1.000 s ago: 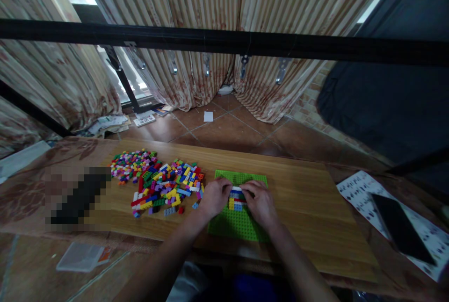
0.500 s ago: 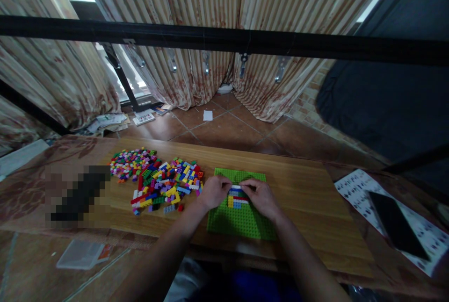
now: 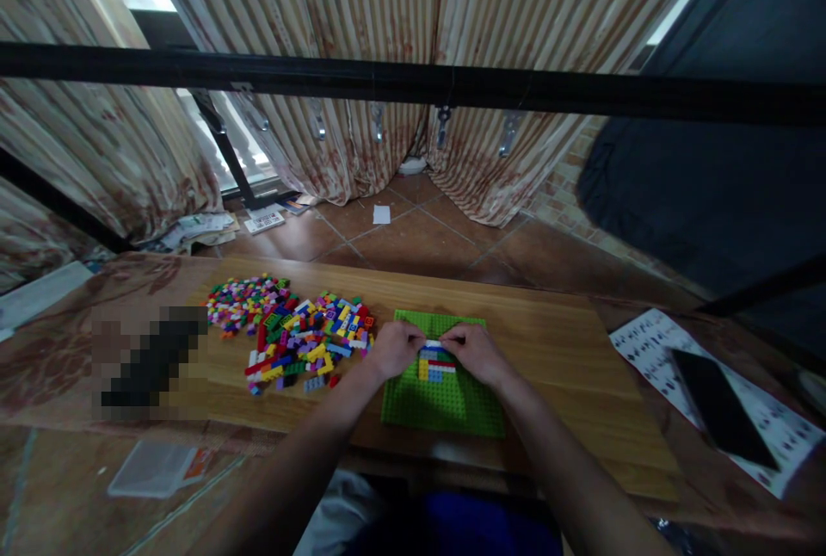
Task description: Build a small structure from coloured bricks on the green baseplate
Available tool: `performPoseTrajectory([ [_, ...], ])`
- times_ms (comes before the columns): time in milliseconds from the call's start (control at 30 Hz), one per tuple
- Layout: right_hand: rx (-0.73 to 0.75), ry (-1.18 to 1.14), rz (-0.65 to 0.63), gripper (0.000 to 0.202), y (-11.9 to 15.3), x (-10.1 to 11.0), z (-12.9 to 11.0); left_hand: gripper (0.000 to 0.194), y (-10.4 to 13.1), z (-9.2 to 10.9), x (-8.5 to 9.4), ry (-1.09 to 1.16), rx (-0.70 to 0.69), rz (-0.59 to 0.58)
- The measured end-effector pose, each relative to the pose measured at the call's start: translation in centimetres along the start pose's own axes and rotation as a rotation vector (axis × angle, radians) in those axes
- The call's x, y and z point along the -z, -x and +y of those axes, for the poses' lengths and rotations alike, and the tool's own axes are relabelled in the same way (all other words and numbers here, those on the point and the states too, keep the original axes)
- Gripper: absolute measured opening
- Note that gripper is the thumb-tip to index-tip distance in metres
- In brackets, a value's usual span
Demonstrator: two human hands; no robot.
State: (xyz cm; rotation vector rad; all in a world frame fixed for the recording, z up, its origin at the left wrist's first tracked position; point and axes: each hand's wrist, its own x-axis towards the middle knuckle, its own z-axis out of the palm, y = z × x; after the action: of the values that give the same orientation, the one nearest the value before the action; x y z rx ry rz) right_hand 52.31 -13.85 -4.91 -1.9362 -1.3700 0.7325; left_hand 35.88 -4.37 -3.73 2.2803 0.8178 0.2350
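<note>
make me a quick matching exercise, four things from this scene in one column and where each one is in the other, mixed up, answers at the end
Things
1. green baseplate
2. loose bricks
3. flat black device
4. clear plastic container

Places
A. on the printed sheet, at the right
B. on the tiled floor, at the left
C. directly beneath the left hand and the right hand
D. heaped on the wooden board, left of both hands

Right pairs: 1-C, 2-D, 3-A, 4-B
</note>
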Motion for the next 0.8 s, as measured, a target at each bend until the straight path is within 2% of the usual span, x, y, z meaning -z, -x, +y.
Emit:
performPoseTrajectory([
  [100,0.020,-0.049,-0.017,0.016,0.1,0.5,0.0,0.024,0.2,0.2,0.0,0.004,-0.006,0.008],
  [200,0.026,-0.124,-0.011,0.025,0.1,1.0,0.3,0.024,0.5,0.4,0.0,0.021,-0.015,0.024],
  [367,-0.034,-0.264,0.146,0.037,0.1,0.7,1.3,0.026,0.9,0.6,0.3,0.058,0.001,0.067],
  [467,-0.080,-0.330,0.270,0.041,0.5,0.6,1.6,0.029,2.1,0.9,0.7,0.082,0.020,0.114],
  [533,-0.106,-0.358,0.348,0.044,1.0,0.7,1.5,0.029,3.7,1.1,0.9,0.133,0.014,0.171],
  [633,-0.110,-0.369,0.412,0.042,2.4,0.6,0.5,0.027,7.3,1.0,0.8,0.211,0.012,0.264],
  [700,-0.074,-0.335,0.419,0.038,3.5,0.0,-0.7,0.024,10.0,0.6,0.6,0.220,0.018,0.293],
  [800,0.025,-0.246,0.362,0.031,5.1,-1.9,-3.1,0.021,13.6,-0.7,0.1,0.209,0.005,0.300],
])
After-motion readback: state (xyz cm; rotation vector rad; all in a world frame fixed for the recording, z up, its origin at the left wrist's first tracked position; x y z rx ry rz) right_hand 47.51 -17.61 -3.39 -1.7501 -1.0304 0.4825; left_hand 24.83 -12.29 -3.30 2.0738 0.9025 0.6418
